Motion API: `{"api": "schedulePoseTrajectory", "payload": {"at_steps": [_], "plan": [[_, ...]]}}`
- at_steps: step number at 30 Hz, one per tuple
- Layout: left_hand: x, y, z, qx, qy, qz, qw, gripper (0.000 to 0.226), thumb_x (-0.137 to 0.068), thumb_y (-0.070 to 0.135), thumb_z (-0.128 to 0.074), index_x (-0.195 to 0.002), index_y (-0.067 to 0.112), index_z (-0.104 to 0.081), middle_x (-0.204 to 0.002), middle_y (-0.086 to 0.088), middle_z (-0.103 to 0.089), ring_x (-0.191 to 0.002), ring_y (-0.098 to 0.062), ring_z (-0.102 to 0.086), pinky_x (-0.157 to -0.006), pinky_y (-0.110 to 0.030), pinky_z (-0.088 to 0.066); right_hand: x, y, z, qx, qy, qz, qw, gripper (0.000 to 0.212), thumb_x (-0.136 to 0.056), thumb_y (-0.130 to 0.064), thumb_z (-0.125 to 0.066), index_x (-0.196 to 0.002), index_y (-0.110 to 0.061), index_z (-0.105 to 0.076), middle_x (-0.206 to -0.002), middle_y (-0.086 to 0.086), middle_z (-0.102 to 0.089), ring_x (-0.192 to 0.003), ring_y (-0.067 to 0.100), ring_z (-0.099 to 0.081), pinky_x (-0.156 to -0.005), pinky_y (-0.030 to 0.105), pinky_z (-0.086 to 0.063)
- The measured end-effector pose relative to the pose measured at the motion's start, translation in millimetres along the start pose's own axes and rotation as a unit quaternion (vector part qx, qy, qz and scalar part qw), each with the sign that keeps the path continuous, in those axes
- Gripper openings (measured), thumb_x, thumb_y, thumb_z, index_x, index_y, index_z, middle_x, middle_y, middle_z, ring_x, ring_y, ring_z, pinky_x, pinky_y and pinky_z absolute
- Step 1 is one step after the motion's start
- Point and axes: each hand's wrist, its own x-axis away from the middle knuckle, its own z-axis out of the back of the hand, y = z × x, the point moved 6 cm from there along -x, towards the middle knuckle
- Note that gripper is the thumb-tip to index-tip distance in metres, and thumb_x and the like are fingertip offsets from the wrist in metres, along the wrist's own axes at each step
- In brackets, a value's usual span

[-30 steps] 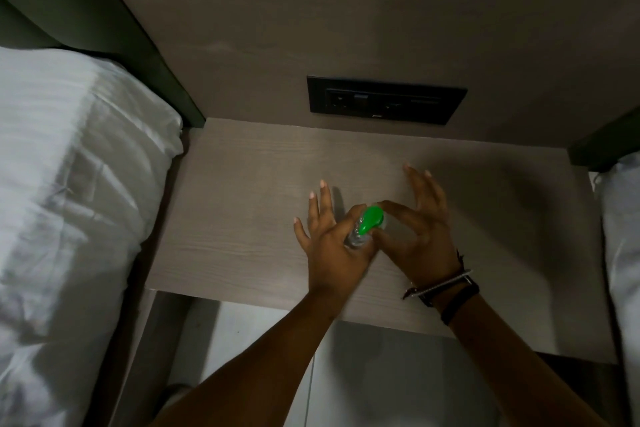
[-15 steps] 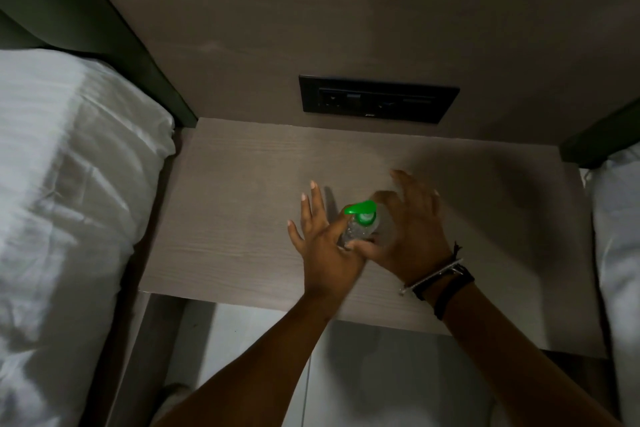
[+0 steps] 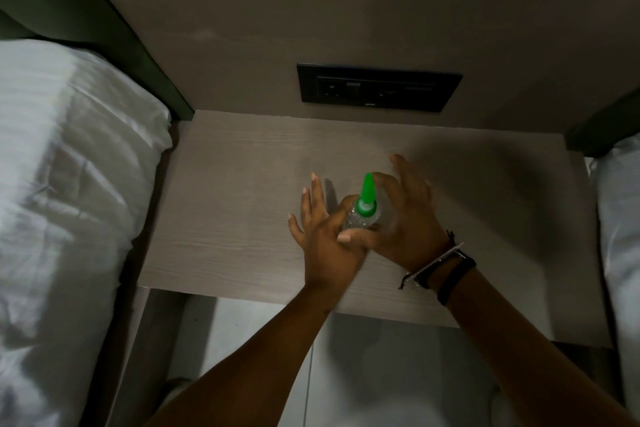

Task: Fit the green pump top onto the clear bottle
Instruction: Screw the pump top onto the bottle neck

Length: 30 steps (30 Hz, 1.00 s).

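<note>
A small clear bottle [image 3: 356,218] stands near the middle of the wooden bedside table [image 3: 225,218]. The green pump top [image 3: 366,198] sits on its neck, nozzle pointing away from me. My left hand [image 3: 322,236] pinches the bottle with thumb and forefinger from the left, its other fingers spread. My right hand [image 3: 405,222] wraps the bottle and the pump collar from the right, thumb across the front. Most of the bottle's body is hidden behind the two hands.
White bedding [image 3: 69,201] lies against the table's left edge and more bedding [image 3: 620,236] at the right. A black socket panel [image 3: 379,87] is set in the wall behind. The table's front edge [image 3: 311,302] drops to a pale floor.
The pump nozzle has turned from pointing left to pointing away from me. My right hand has closed further around the bottle. The bottle stays in the same spot.
</note>
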Motion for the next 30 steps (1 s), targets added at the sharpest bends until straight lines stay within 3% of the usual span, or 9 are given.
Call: {"api": "schedulePoseTrajectory", "payload": {"at_steps": [2, 5, 9, 13, 15, 18, 24, 28, 30], "plan": [[-0.2, 1.1, 0.0, 0.004, -0.008, -0.008, 1.000, 0.050, -0.076, 0.060, -0.051, -0.125, 0.048, -0.050, -0.163, 0.001, 0.002, -0.148, -0.019, 0.009, -0.114, -0.056, 0.010, 4.1, -3.3, 2.3, -0.044, -0.003, 0.034, 0.998, 0.064, -0.068, -0.062, -0.057, -0.122, -0.027, -0.055, -0.157, 0.009, -0.018, -0.143, 0.032, -0.013, -0.112, 0.063, -0.012], [-0.1, 1.8, -0.9, 0.006, -0.010, -0.022, 1.000, 0.056, -0.076, 0.065, -0.054, -0.128, 0.058, -0.038, -0.163, 0.001, 0.003, -0.148, -0.020, 0.009, -0.113, -0.055, 0.010, 2.0, -2.4, 14.3, -0.057, 0.033, 0.041, 0.997, 0.036, -0.072, -0.049, -0.061, -0.099, -0.026, -0.069, -0.153, 0.005, -0.031, -0.142, 0.032, -0.017, -0.110, 0.065, -0.013], [-0.2, 0.2, -2.0, -0.014, -0.006, -0.022, 1.000, 0.051, -0.077, 0.059, -0.051, -0.126, 0.045, -0.050, -0.162, 0.002, 0.002, -0.148, -0.020, 0.008, -0.113, -0.056, 0.009, -8.7, -6.5, 15.0, 0.058, 0.054, 0.029, 0.996, 0.049, -0.058, -0.063, -0.072, -0.081, -0.020, -0.063, -0.147, 0.002, -0.041, -0.140, 0.029, -0.024, -0.107, 0.066, -0.020], [0.1, -0.8, -1.3, -0.006, 0.004, -0.009, 1.000, 0.046, -0.080, 0.050, -0.043, -0.124, 0.042, -0.054, -0.162, 0.001, -0.001, -0.148, -0.018, 0.009, -0.114, -0.058, 0.010, -7.2, -6.3, 0.0, 0.050, 0.012, 0.020, 0.998, 0.076, -0.051, -0.073, -0.066, -0.109, -0.025, -0.056, -0.153, 0.004, -0.028, -0.140, 0.030, -0.020, -0.111, 0.061, -0.017], [0.6, -0.6, -2.5, 0.007, 0.004, -0.010, 1.000, 0.048, -0.080, 0.060, -0.045, -0.126, 0.048, -0.049, -0.162, 0.001, -0.001, -0.148, -0.018, 0.009, -0.114, -0.054, 0.012, -2.9, -5.6, 0.9, -0.024, 0.008, 0.028, 0.999, 0.061, -0.062, -0.062, -0.063, -0.113, -0.030, -0.059, -0.155, 0.003, -0.024, -0.142, 0.029, -0.016, -0.112, 0.059, -0.014], [0.6, 1.0, -4.7, 0.018, -0.012, -0.020, 1.000, 0.050, -0.078, 0.067, -0.049, -0.125, 0.067, -0.033, -0.163, 0.004, 0.003, -0.147, -0.016, 0.011, -0.112, -0.052, 0.013, -0.2, -3.4, 10.4, -0.078, 0.019, 0.042, 0.996, 0.033, -0.069, -0.048, -0.058, -0.092, -0.027, -0.069, -0.152, 0.002, -0.033, -0.142, 0.029, -0.018, -0.110, 0.061, -0.016], [-0.4, -1.2, -5.0, 0.024, 0.003, -0.027, 0.999, 0.052, -0.076, 0.062, -0.055, -0.123, 0.040, -0.056, -0.162, 0.002, -0.002, -0.148, -0.020, 0.005, -0.114, -0.054, 0.009, -15.0, -9.9, 14.5, 0.068, 0.046, 0.007, 0.997, 0.060, -0.056, -0.063, -0.076, -0.090, -0.014, -0.064, -0.140, 0.002, -0.048, -0.136, 0.023, -0.031, -0.108, 0.058, -0.023], [-2.0, -5.6, -8.1, -0.006, 0.002, -0.017, 1.000, 0.051, -0.080, 0.049, -0.062, -0.128, 0.042, -0.050, -0.163, -0.002, -0.004, -0.148, -0.021, 0.004, -0.114, -0.061, 0.003, -13.6, -8.4, 6.1, 0.007, -0.012, 0.013, 1.000, 0.077, -0.055, -0.071, -0.066, -0.111, -0.018, -0.059, -0.154, 0.008, -0.028, -0.141, 0.029, -0.021, -0.112, 0.059, -0.017], [-0.9, -2.7, -6.2, 0.022, 0.003, -0.018, 1.000, 0.051, -0.079, 0.055, -0.059, -0.127, 0.043, -0.050, -0.163, -0.002, -0.004, -0.148, -0.021, 0.005, -0.114, -0.058, 0.006, -8.9, -2.7, 6.1, -0.028, -0.034, 0.014, 0.999, 0.059, -0.067, -0.054, -0.071, -0.117, -0.024, -0.059, -0.157, 0.005, -0.020, -0.143, 0.029, -0.013, -0.113, 0.056, -0.009]]}}
